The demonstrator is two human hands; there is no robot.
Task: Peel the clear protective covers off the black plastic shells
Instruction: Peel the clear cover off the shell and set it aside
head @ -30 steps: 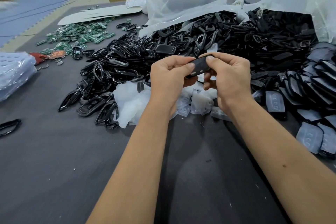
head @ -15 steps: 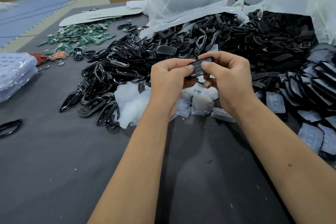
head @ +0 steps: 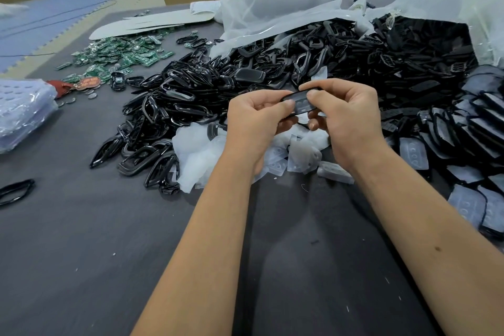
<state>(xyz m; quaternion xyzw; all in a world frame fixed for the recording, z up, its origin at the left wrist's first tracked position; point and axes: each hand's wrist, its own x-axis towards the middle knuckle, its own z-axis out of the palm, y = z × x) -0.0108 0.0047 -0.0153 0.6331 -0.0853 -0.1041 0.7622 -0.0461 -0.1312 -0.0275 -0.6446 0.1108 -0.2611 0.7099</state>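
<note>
Two hands meet over the middle of the desk [head: 81,240], clamped from either side on one black shell [head: 300,102]: the left hand [head: 256,120] pinches its near end between thumb and forefinger, and the right hand [head: 346,115] grips the far end, thumb on top. Held up off the desk and turned face-up toward the camera, the shell seems placed so a thumbnail can work at the edge of its clear cover — a grip that steadies the part while the film is picked at. Directly below lies a heap of peeled clear covers [head: 294,155], probably dropped where the hands work, so discards need no reach. To the right, covered shells [head: 411,153] lie in overlapping rows within easy reach; behind and to the left spreads a big pile of black frames [head: 177,101], with green circuit boards [head: 120,56] farther off. Whether the cover on the held shell has begun to lift is too fine to make out — it shows only as a pale sheen. The lower fingers of both hands are tucked beneath the shell, mostly hidden, and the white bags [head: 272,0] at the back conceal how far the piles run.
</note>
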